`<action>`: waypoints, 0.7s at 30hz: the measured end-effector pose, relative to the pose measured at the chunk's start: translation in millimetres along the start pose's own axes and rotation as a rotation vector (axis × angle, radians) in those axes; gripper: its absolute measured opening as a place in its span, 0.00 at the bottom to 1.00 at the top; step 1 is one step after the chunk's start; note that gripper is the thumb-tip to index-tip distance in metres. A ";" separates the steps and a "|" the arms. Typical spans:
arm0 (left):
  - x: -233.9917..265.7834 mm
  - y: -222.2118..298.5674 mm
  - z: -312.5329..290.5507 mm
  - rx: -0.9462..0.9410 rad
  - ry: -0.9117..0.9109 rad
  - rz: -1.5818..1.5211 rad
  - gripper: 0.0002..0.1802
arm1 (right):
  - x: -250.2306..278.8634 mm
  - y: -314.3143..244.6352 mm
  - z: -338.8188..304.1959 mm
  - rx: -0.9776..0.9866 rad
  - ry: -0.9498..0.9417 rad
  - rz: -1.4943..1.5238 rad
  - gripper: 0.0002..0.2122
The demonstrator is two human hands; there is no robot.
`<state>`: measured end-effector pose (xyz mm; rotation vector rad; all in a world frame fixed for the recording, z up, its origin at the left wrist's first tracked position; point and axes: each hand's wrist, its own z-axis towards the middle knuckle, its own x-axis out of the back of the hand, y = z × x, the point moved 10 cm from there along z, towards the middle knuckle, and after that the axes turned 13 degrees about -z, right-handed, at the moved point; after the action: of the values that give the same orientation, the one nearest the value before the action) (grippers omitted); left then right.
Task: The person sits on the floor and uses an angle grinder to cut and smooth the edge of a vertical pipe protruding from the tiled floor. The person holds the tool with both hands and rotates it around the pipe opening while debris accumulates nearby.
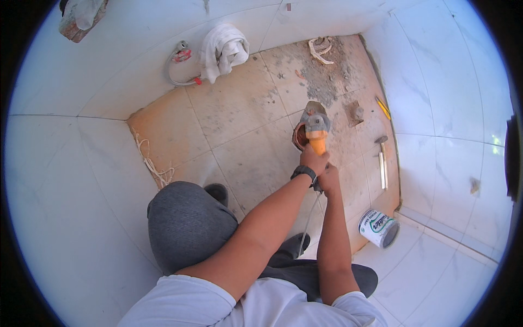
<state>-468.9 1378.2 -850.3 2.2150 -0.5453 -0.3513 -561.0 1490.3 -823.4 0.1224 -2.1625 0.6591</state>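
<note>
Being held just right of the middle of the head view, an angle grinder (316, 128) with a smooth orange-yellow body and a dull grey, dusty head is seen. Its body is wrapped by the closed fingers of the left grip (314, 158), a bare hand with a black watch (304, 173) at the wrist; its rear end is clasped by the right grip (328, 179), closed just below. The tool's head is placed over a round, reddish-brown opening (299, 136); whether the rim is touched cannot be told. A pale cable (308, 222) is trailed downward.

At the upper centre, a crumpled white cloth (224, 52) is seen beside a looped hose (172, 72) with red fittings. Grey, crumbly rubble (327, 79) is scattered toward the upper right, with a coil of white cord (321, 52) at its top. Near the right wall, a yellow tool (383, 108) and a hammer (385, 163) are laid out.

Large green and black lettering is carried by a white bucket (377, 226), tipped on its side at the lower right.

The beige floor tiles (239, 150) are stained brown and dusted, and are enclosed by glossy white wall tiles (433, 103) with faint grey veining.
</note>
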 end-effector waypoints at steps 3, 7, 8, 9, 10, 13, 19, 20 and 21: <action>1.0 -2.7 0.9 0.038 -0.010 -0.006 0.38 | -3.7 1.7 0.7 -0.011 -0.009 0.035 0.23; 0.7 -5.9 3.3 0.034 -0.032 -0.014 0.36 | -3.8 -2.3 -0.4 0.022 -0.005 0.013 0.22; 1.4 -5.6 3.7 0.016 -0.020 -0.014 0.36 | -4.3 -3.9 -1.0 0.037 -0.010 0.021 0.22; 1.1 -8.2 4.0 0.026 -0.019 -0.011 0.36 | -4.3 -4.5 -1.4 0.045 -0.008 0.023 0.22; 0.5 -11.9 4.7 0.050 -0.024 -0.011 0.35 | -4.7 -5.1 -1.4 0.052 -0.007 0.037 0.22; 0.2 -9.3 4.4 0.004 -0.006 -0.045 0.35 | -6.6 -3.5 0.4 0.051 0.003 0.061 0.21; -0.5 0.7 2.0 -0.037 -0.016 -0.068 0.35 | -2.7 -3.8 2.8 0.063 0.030 -0.027 0.20; -0.7 3.4 2.2 -0.052 -0.021 -0.050 0.36 | 0.3 -4.7 0.7 0.048 0.028 -0.052 0.20; -4.0 3.1 3.5 -0.038 -0.040 -0.022 0.37 | 3.1 -5.0 -2.6 0.016 0.028 -0.085 0.20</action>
<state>-474.7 1376.1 -849.9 2.1827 -0.5320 -0.4150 -559.7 1487.7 -817.7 0.2111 -2.1131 0.6265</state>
